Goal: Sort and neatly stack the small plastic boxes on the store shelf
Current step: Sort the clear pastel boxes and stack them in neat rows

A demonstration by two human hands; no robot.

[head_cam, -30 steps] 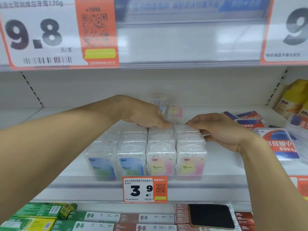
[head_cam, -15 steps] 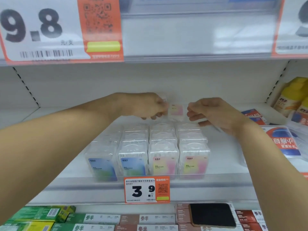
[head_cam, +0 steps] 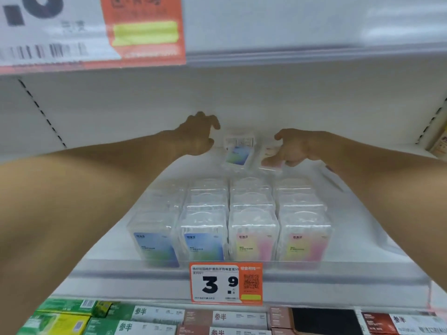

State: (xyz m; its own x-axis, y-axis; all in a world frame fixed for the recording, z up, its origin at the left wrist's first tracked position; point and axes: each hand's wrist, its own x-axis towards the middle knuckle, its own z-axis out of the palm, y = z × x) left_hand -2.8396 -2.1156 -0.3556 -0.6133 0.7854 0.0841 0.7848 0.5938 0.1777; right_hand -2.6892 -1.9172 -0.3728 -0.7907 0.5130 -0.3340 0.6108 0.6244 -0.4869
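Small clear plastic boxes (head_cam: 251,228) stand in four neat columns at the front of the white shelf (head_cam: 113,252); the two left columns carry blue labels, the two right ones pink-yellow labels. Behind them, near the back wall, a loose blue-labelled box (head_cam: 238,154) lies tilted. My left hand (head_cam: 197,135) hovers just left of it, fingers spread, holding nothing. My right hand (head_cam: 294,148) reaches in from the right, thumb and fingers closed around a pink-labelled box (head_cam: 272,163) lying beside the blue one; the hand covers most of it.
An orange 3.9 price tag (head_cam: 226,282) hangs on the shelf's front rail. The shelf above carries a large price sign (head_cam: 142,32) close overhead. Toothpaste cartons (head_cam: 157,315) and a black item (head_cam: 324,320) fill the shelf below. A yellow package (head_cam: 441,143) stands far right.
The view has moved closer and tilted down. Both hands have reached deeper to the shelf's back. My left hand has opened beside the blue-labelled box, and my right hand has dropped onto the pink one.
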